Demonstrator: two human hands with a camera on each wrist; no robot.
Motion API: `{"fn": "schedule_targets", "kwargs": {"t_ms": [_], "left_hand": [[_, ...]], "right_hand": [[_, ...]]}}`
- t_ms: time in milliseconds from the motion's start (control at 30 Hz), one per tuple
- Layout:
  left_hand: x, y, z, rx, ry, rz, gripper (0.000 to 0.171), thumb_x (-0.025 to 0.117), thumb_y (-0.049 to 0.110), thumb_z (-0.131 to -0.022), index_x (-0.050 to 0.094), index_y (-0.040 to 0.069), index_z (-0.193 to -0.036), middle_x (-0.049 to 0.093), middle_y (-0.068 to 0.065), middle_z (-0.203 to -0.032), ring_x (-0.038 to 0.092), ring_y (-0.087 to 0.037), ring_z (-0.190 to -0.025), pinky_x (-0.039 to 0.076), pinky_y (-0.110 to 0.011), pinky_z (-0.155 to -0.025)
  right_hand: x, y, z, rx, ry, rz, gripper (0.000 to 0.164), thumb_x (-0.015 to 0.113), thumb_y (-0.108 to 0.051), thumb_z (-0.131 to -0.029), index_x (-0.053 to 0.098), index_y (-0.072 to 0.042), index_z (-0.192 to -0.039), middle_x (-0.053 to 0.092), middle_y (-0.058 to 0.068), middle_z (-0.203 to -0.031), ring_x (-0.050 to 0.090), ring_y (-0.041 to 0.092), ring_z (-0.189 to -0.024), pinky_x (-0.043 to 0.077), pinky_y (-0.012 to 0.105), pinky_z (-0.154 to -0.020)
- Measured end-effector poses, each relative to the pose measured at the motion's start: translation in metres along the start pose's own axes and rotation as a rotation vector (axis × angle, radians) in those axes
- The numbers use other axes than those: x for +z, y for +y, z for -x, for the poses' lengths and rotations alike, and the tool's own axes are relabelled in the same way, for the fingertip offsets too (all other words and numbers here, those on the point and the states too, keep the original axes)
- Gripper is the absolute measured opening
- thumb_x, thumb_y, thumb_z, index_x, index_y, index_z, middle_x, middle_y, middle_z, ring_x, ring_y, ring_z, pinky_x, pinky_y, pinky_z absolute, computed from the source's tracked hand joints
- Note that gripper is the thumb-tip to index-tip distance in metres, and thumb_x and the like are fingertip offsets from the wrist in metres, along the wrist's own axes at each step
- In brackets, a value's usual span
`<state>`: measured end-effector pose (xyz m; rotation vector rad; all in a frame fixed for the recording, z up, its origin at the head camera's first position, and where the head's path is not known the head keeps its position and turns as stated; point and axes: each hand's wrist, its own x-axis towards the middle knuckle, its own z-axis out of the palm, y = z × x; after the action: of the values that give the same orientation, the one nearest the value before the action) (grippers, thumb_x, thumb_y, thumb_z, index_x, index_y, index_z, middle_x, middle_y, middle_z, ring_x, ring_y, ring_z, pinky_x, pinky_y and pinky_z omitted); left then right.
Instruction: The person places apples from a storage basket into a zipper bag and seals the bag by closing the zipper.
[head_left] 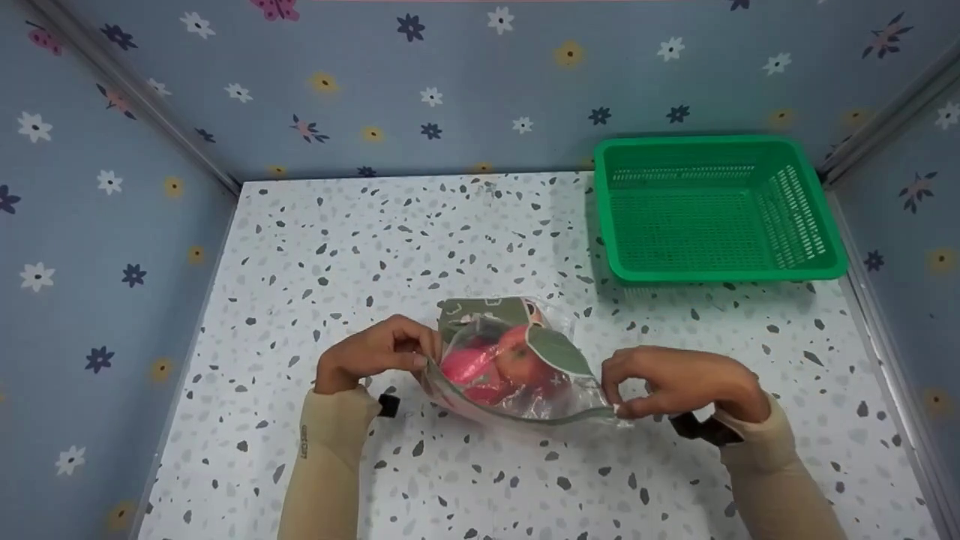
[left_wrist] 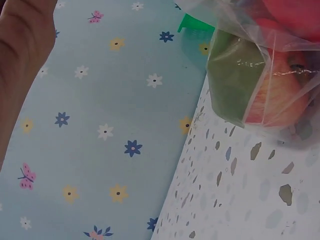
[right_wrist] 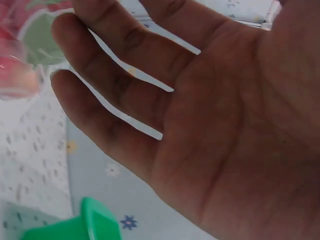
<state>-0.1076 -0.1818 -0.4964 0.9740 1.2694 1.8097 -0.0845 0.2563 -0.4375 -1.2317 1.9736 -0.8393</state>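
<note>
A clear zip bag with green printed patches (head_left: 559, 351) lies on the speckled table, its mouth facing the person. Inside it are red fruits, among them an apple (head_left: 520, 363) and a bright pink-red piece (head_left: 470, 365). My left hand (head_left: 382, 346) pinches the left corner of the bag's mouth between thumb and fingers. At the opposite corner my right hand (head_left: 679, 379) pinches the rim the same way. Between the hands the green-edged rim sags in a curve. In the left wrist view the apple (left_wrist: 280, 95) shows through the plastic; the right wrist view shows my right palm (right_wrist: 225, 120).
A green plastic basket (head_left: 611, 225) with slotted sides stands at the back right of the table (head_left: 375, 247). Flower-patterned panels (head_left: 450, 90) rise along the back and both sides. Black camera straps (head_left: 705, 429) sit at the wrists.
</note>
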Motion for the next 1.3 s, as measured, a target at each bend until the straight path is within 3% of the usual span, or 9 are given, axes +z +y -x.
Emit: {"fn": "schedule_targets", "kwargs": {"t_ms": [200,267,333,400,500,600,800,1033,1300], "left_hand": [[-0.004,-0.007,0.002,-0.034,-0.072,0.012,0.014,0.063,0.0,-0.102,0.065,-0.014,-0.106,0.071,-0.003,-0.11,0.069,-0.016,-0.101,0.061,-0.03,-0.086],[-0.006,-0.01,0.004,-0.043,-0.038,-0.007,0.019,0.062,-0.001,-0.103,0.062,-0.019,-0.109,0.071,-0.008,-0.111,0.071,-0.019,-0.101,0.063,-0.035,-0.086],[-0.009,-0.014,0.005,-0.081,0.081,-0.054,0.024,0.06,0.001,-0.104,0.059,-0.022,-0.112,0.071,-0.013,-0.109,0.073,-0.022,-0.098,0.064,-0.04,-0.084],[-0.012,-0.018,0.003,-0.162,0.282,-0.161,0.028,0.06,0.007,-0.106,0.06,-0.019,-0.117,0.071,-0.015,-0.11,0.073,-0.022,-0.097,0.064,-0.042,-0.084],[-0.013,-0.029,-0.003,-0.346,0.592,-0.337,0.034,0.06,0.016,-0.109,0.06,-0.011,-0.13,0.066,-0.019,-0.119,0.069,-0.028,-0.102,0.061,-0.045,-0.089],[-0.013,-0.041,-0.009,-0.504,0.73,-0.442,0.042,0.057,0.019,-0.11,0.052,-0.005,-0.144,0.058,-0.023,-0.132,0.065,-0.037,-0.109,0.058,-0.049,-0.092],[-0.01,-0.053,-0.016,-0.586,0.73,-0.449,0.048,0.049,0.019,-0.112,0.044,-0.007,-0.153,0.055,-0.028,-0.141,0.067,-0.037,-0.109,0.06,-0.047,-0.09],[-0.012,-0.06,-0.018,-0.57,0.722,-0.417,0.044,0.047,0.018,-0.114,0.045,-0.004,-0.152,0.054,-0.028,-0.143,0.068,-0.031,-0.102,0.061,-0.041,-0.082],[-0.014,-0.062,-0.02,-0.545,0.775,-0.446,0.022,0.05,0.008,-0.111,0.057,-0.005,-0.127,0.06,-0.018,-0.115,0.067,-0.026,-0.087,0.059,-0.039,-0.073]], "right_hand": [[0.009,0.017,-0.01,-0.048,-0.147,-0.144,0.004,0.075,-0.014,-0.096,0.071,-0.014,-0.097,0.069,-0.004,-0.096,0.064,0.007,-0.1,0.054,0.032,-0.094],[0.009,0.027,-0.012,-0.08,-0.169,-0.21,0.004,0.072,-0.014,-0.099,0.07,-0.011,-0.099,0.069,0.001,-0.096,0.065,0.009,-0.1,0.055,0.034,-0.098],[0.01,0.038,-0.016,-0.068,-0.146,-0.251,0.009,0.068,-0.014,-0.103,0.07,-0.007,-0.1,0.07,0.006,-0.095,0.066,0.01,-0.098,0.055,0.035,-0.099],[0.012,0.05,-0.023,0.003,-0.06,-0.267,0.013,0.064,-0.016,-0.106,0.071,-0.006,-0.101,0.07,0.007,-0.097,0.066,0.012,-0.096,0.055,0.036,-0.099],[0.019,0.068,-0.041,0.157,0.165,-0.266,0.015,0.06,-0.013,-0.108,0.069,-0.001,-0.11,0.071,0.013,-0.106,0.067,0.021,-0.102,0.055,0.042,-0.097],[0.029,0.083,-0.062,0.281,0.396,-0.269,0.023,0.058,-0.008,-0.107,0.063,0.005,-0.126,0.067,0.022,-0.119,0.066,0.036,-0.112,0.055,0.05,-0.095],[0.041,0.096,-0.093,0.464,0.646,-0.226,0.042,0.058,-0.004,-0.105,0.051,0.009,-0.144,0.061,0.03,-0.129,0.063,0.04,-0.108,0.058,0.046,-0.082],[0.04,0.1,-0.094,0.6,0.686,-0.136,0.023,0.065,-0.002,-0.099,0.069,0.006,-0.12,0.068,0.023,-0.114,0.063,0.036,-0.102,0.053,0.048,-0.09],[0.045,0.105,-0.092,0.655,0.711,-0.095,0.005,0.066,-0.004,-0.1,0.069,0.0,-0.101,0.065,0.012,-0.093,0.059,0.026,-0.086,0.048,0.038,-0.076]]}}
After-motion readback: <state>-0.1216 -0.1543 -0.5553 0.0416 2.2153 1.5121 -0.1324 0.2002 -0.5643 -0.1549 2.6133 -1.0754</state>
